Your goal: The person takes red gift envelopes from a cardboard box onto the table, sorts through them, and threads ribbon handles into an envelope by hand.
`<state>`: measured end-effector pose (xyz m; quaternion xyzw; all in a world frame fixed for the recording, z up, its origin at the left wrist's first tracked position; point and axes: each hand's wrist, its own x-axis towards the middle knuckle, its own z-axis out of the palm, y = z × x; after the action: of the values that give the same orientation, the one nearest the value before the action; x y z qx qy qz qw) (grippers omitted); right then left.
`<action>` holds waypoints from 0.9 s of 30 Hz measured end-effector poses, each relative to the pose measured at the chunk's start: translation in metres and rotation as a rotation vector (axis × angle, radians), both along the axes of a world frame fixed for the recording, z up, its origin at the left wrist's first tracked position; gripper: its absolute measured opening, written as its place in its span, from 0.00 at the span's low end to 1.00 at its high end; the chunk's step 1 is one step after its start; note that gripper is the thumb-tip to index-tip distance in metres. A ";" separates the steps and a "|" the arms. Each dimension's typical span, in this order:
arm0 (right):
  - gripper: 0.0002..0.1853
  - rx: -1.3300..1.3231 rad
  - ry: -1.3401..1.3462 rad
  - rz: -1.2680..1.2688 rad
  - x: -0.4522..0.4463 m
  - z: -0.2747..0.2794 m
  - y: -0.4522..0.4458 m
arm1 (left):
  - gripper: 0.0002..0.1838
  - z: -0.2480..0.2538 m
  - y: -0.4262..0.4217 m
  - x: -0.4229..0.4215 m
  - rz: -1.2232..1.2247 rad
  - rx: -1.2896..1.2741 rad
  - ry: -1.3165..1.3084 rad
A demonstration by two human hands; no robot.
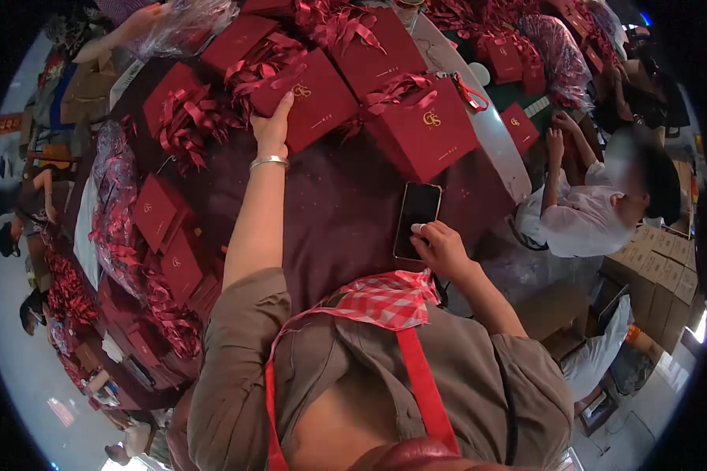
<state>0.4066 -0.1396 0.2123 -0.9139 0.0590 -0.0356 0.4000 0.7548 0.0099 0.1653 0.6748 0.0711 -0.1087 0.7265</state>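
My left hand (273, 125), with a silver bangle at the wrist, grips the near left edge of a dark red gift bag (316, 98) with gold letters and ribbons. Beside it, to the right, lies another red bag (432, 125) with ribbon on top. My right hand (440, 247) is curled at the lower right edge of a black-screened phone (418, 216) on the dark cloth. Its thumb and index finger are close together around a small whitish thing that I cannot make out.
More red bags (163, 212) and plastic-wrapped ribbons (114, 208) lie at the left. A co-worker (589, 204) in a white top sits at the right, near stacked cartons (656, 271). A red keyring (471, 96) lies beyond the bags.
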 end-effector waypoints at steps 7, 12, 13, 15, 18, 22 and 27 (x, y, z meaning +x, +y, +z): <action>0.11 -0.025 -0.067 -0.033 -0.016 -0.003 0.003 | 0.53 0.014 -0.001 0.001 0.050 0.135 0.080; 0.11 -0.050 -0.048 -0.027 -0.027 -0.001 0.004 | 0.62 0.035 0.003 -0.012 0.026 0.138 0.099; 0.11 -0.064 -0.042 -0.019 -0.029 -0.002 0.004 | 0.62 0.035 0.005 -0.011 0.039 0.135 0.093; 0.11 -0.062 -0.024 -0.009 -0.031 -0.002 0.007 | 0.64 0.037 0.008 -0.008 0.049 0.364 0.159; 0.10 -0.053 -0.047 0.027 -0.032 -0.004 0.012 | 0.70 0.046 0.023 -0.017 -0.078 0.317 0.136; 0.11 -0.005 -0.080 0.161 -0.024 -0.008 0.024 | 0.55 0.056 0.060 -0.060 -0.187 0.160 0.003; 0.10 0.008 -0.144 0.428 0.003 -0.007 0.046 | 0.19 0.080 0.148 -0.194 -0.228 -0.196 0.213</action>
<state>0.4093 -0.0941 0.2056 -0.8992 -0.1649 -0.0146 0.4051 0.5605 0.1581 0.2458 0.5890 0.0595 -0.2674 0.7602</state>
